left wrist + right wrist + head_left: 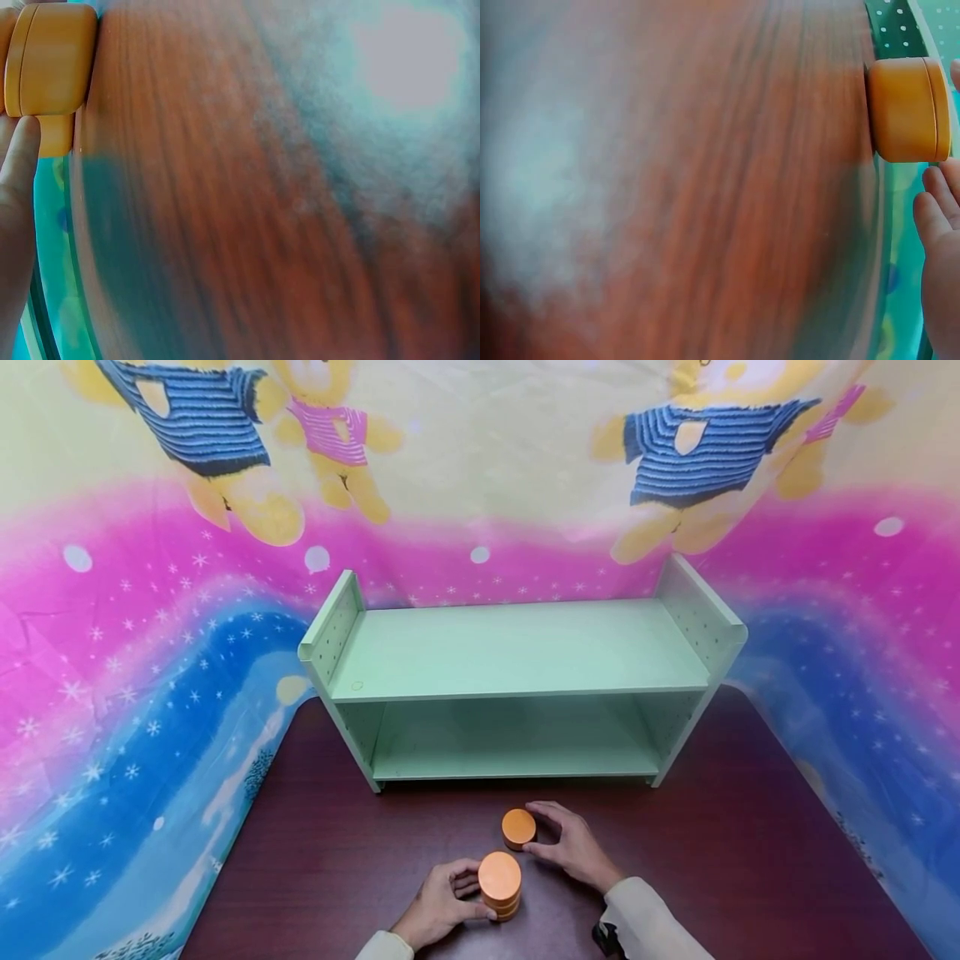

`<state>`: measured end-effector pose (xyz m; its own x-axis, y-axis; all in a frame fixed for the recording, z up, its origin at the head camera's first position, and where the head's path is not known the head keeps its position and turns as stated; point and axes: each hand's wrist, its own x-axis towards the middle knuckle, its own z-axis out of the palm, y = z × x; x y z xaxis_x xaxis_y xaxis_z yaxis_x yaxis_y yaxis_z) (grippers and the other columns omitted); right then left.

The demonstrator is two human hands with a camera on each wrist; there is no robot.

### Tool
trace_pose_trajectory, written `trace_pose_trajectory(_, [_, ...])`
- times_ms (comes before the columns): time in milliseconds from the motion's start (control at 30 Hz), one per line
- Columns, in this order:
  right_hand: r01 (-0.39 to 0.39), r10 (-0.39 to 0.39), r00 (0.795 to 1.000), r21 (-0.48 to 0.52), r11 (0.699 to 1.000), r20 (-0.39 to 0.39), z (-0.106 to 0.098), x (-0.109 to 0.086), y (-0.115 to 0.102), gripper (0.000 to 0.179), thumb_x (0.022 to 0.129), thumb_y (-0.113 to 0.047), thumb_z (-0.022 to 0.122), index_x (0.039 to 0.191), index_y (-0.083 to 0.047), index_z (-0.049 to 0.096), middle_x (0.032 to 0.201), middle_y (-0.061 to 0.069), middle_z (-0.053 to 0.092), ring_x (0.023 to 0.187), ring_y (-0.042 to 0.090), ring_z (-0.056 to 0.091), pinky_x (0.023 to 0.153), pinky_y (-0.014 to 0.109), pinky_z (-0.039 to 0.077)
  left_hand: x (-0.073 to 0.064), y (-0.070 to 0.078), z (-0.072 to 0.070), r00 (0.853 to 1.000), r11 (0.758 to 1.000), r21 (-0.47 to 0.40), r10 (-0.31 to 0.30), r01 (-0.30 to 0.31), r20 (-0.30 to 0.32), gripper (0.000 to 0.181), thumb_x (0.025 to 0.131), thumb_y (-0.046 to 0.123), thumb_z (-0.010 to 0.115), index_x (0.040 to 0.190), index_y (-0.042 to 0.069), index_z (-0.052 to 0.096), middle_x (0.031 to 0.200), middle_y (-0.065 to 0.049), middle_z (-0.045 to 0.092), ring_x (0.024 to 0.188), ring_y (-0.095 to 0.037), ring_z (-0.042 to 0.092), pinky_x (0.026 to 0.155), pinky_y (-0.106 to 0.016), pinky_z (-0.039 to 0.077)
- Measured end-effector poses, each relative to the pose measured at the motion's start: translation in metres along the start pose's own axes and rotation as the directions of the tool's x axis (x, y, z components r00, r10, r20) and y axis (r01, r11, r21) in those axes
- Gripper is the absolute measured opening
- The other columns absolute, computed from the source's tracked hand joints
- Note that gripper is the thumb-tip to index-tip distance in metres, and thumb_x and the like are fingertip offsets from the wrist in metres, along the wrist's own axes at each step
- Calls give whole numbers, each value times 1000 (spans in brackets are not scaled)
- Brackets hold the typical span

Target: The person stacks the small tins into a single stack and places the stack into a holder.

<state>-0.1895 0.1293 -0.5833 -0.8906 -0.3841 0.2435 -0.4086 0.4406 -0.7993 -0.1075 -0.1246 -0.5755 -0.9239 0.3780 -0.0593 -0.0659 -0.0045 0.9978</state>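
Observation:
Two orange round tins stand stacked near the front of the table, the upper tin hiding most of the one below. My left hand holds this stack from its left side, thumb at the near side and fingers curved toward the far side. In the left wrist view a fingertip meets the edge of a tin. Just behind the stack, a single orange tin sits between the thumb and forefinger of my right hand. A lid seam shows on that tin in the right wrist view.
A pale green two-level shelf stands at the back of the dark red-brown wooden table. Its side panels rise above the top board. A curtain printed with bears and snowflakes hangs behind and along both sides.

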Motion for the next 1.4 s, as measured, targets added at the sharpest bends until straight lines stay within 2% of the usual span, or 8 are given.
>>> trace_pose_trajectory(167, [1, -2, 1000, 17, 1000, 13, 1, 1, -1, 59, 76, -15, 89, 128, -1, 64, 127, 6, 64, 120, 26, 59, 103, 42, 49, 0, -1, 0, 1000, 1000, 0, 5, -5, 4, 53, 73, 3, 88, 120, -7, 64, 119, -18, 67, 107, -11, 66, 94, -29, 55])
trace_pose_trajectory(433, [-31, 30, 998, 29, 999, 47, 5, 4, -2, 61, 78, -15, 88, 130, 0, 62, 130, 8, 63, 122, 28, 58, 102, 46, 49, 0, -1, -1, 1000, 1000, 9, 4, -4, 3, 53, 74, 1, 87, 120, -7, 64, 119, -17, 67, 106, -10, 66, 94, -29, 55])
trace_pose_trajectory(900, [-45, 44, 998, 22, 999, 45, 7, 4, 4, 59, 77, -13, 88, 129, 0, 64, 129, 10, 63, 121, 28, 59, 101, 42, 51, 0, -3, -1, 1000, 1000, 18, 20, -20, 4, 53, 73, -1, 87, 120, -9, 63, 120, -19, 67, 107, -9, 66, 95, -28, 54])
trace_pose_trajectory(1100, [-56, 53, 997, 58, 997, 50, 7, 4, 4, 59, 77, -11, 88, 129, 2, 63, 128, 10, 63, 121, 29, 58, 101, 41, 51, 0, -3, -1, 1000, 1000, 26, 10, -10, -2, 53, 73, 2, 88, 119, -7, 64, 119, -17, 67, 109, -14, 66, 94, -28, 54])
trace_pose_trajectory(1267, [-63, 59, 997, 95, 994, 41, 6, 4, 2, 58, 78, -9, 87, 129, 2, 62, 129, 11, 62, 121, 31, 58, 101, 42, 50, 0, -4, -2, 1000, 1000, 27, 7, -7, 0, 52, 73, 3, 88, 119, -7, 64, 118, -17, 68, 108, -13, 66, 94, -27, 55])
trace_pose_trajectory(1400, [-70, 68, 997, 79, 994, 28, 3, 5, 1, 57, 79, -11, 87, 130, 1, 63, 129, 10, 62, 121, 31, 58, 101, 44, 50, 0, -3, -1, 1000, 1000, 18, 15, -15, 9, 52, 74, 3, 87, 119, -8, 64, 119, -18, 67, 107, -12, 66, 94, -28, 55])
